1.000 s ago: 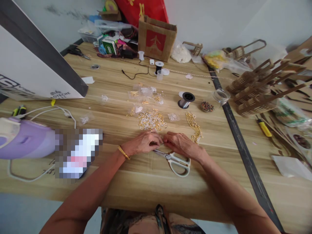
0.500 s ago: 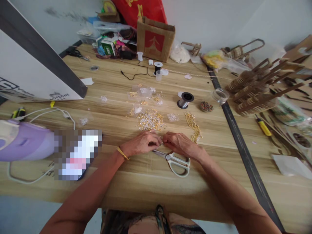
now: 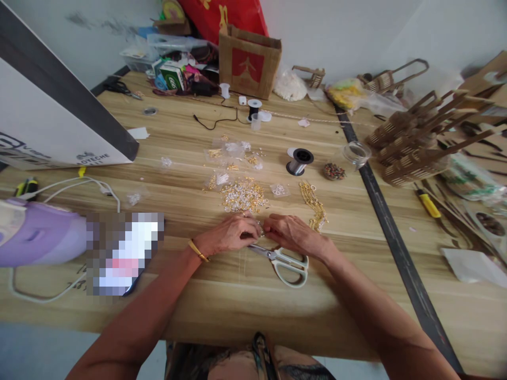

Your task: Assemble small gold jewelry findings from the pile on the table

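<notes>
My left hand [image 3: 233, 231] and my right hand [image 3: 288, 231] meet close together over the table, fingers curled and pinched. Between their fingertips sits a small shiny piece, too small to name. Just beyond them lies a pile of gold and clear beads [image 3: 242, 195]. White-handled scissors [image 3: 288, 264] lie under and in front of my hands, blades pointing left. A thin clear thread seems to trail on the wood left of the scissors. Gold chains [image 3: 313, 207] rest beyond my right wrist.
Wire spools [image 3: 300, 161], a glass jar [image 3: 356, 155] on its side with coloured beads, and small bead bags [image 3: 280, 189] lie farther back. A phone [image 3: 130, 253] and purple bottle [image 3: 43, 232] stand left. Woven baskets [image 3: 412, 153] and a yellow cutter [image 3: 428, 203] are right.
The view has shifted slightly, so the things on the table appear a little further left. Both hands stay pinched together in nearly the same place.
</notes>
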`<state>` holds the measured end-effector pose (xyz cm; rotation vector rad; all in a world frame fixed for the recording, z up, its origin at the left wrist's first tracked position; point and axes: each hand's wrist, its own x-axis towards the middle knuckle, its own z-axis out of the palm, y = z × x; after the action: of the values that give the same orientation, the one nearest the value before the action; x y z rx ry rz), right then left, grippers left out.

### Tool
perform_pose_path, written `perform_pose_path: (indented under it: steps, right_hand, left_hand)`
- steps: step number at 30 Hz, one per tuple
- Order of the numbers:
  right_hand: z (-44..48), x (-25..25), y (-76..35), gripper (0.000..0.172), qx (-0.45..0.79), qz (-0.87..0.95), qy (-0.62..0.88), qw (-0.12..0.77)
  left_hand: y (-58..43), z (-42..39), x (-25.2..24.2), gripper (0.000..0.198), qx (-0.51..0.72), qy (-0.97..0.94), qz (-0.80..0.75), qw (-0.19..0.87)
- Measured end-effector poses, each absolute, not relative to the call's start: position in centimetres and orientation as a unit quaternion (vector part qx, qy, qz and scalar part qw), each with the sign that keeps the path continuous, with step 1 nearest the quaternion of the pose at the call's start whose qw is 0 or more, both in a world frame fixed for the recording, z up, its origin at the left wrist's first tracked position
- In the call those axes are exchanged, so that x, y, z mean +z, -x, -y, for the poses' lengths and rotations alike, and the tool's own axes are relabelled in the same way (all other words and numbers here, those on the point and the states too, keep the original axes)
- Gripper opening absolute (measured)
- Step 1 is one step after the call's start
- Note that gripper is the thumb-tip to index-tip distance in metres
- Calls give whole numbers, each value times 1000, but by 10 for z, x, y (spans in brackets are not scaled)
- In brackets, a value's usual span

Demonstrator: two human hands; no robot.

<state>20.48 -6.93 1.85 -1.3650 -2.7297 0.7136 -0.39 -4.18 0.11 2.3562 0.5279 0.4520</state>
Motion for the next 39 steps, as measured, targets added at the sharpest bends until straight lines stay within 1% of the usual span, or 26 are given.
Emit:
perform_pose_path:
  steps: [7,19,30,39]
  right_hand:
    - [70,20,-203,9,224,870,439,-3]
    - [69,19,-203,2,237,862,447,11]
    - [67,16,-206,5,255,860,441,24]
    - [66,12,-207,8,240,864,442,28]
  left_hand:
    - [3,42,-1,14,170,-905,-199,335]
    - [4,42,-4,12,171,-908,-197,327]
    - [3,42,0,13,168,-905,-199,336]
    - [3,43,-2,13,170,-901,-204,344]
